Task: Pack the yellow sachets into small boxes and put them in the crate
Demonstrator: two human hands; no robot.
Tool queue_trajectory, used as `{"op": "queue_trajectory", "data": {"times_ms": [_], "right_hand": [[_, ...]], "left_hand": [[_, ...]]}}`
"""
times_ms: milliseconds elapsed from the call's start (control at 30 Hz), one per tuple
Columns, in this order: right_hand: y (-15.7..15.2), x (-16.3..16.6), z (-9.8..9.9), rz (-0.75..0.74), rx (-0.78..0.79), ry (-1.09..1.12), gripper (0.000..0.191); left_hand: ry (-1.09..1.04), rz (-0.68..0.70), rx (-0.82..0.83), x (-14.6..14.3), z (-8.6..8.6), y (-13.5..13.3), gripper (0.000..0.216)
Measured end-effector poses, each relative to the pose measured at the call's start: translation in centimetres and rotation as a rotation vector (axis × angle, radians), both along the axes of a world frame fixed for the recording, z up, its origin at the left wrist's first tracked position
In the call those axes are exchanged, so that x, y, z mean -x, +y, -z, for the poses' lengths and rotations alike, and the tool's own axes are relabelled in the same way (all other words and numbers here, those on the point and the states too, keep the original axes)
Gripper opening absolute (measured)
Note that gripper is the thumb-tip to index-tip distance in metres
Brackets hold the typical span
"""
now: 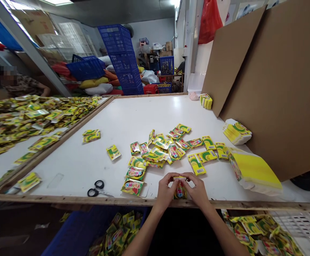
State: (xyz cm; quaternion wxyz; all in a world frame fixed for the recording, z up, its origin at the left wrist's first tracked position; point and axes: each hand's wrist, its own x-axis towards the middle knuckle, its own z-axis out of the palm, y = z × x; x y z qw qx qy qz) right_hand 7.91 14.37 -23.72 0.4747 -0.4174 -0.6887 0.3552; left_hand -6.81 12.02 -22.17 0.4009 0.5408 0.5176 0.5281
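At the table's front edge, my left hand (168,190) and my right hand (196,188) hold one small yellow-and-green printed box (180,192) between them. Thumbs and fingertips of both hands pinch its upper end. Part of the box is hidden behind the fingers. Left of my hands lie several similar boxes in a short column, the nearest box (132,187) with a flap sticking out. A loose heap of such boxes (157,153) spreads just beyond my hands. To the right sits a long stack of flat yellow cartons (256,170).
Black-handled scissors (97,188) lie near the front edge. Smaller carton stacks (236,131) stand by the cardboard sheets (277,89). A wooden strip (64,137) divides off a big pile of boxes (37,121), with a person behind it. Blue crates (122,60) rise beyond.
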Motion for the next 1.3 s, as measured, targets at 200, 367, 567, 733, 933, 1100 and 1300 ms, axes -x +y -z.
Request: {"op": "queue_trajectory", "data": {"times_ms": [200,367,567,733,933,1100,1300], "right_hand": [[0.8,0.0,-0.3,0.056,0.132,0.033,0.028],[1.0,0.1,-0.1,0.014,0.183,0.103,0.028],[0.6,-0.4,0.4,0.005,0.187,0.088,0.026],[-0.1,-0.8,0.9,-0.006,0.108,0.067,0.022],[0.8,-0.6,0.4,0.005,0.046,0.024,0.023],[5.0,1.8,0.3,0.208,0.11,-0.095,0.033],[9.8,4.4,1.5,0.297,0.304,-0.112,0.041]], "left_hand": [[-0.062,-0.078,0.043,-0.4,0.2,0.8,0.017],[-0.155,-0.061,0.085,-0.3,0.4,1.3,0.017],[-0.109,-0.024,0.076,-0.1,0.6,1.3,0.017],[-0.09,0.072,0.067,0.4,0.9,0.2,0.02],[-0.057,-0.037,0.035,0.5,0.4,-0.5,0.025],[0.093,-0.197,-0.035,4.8,-1.6,-3.4,0.02],[0.516,-0.413,-0.002,12.9,-5.3,-8.2,0.023]]}}
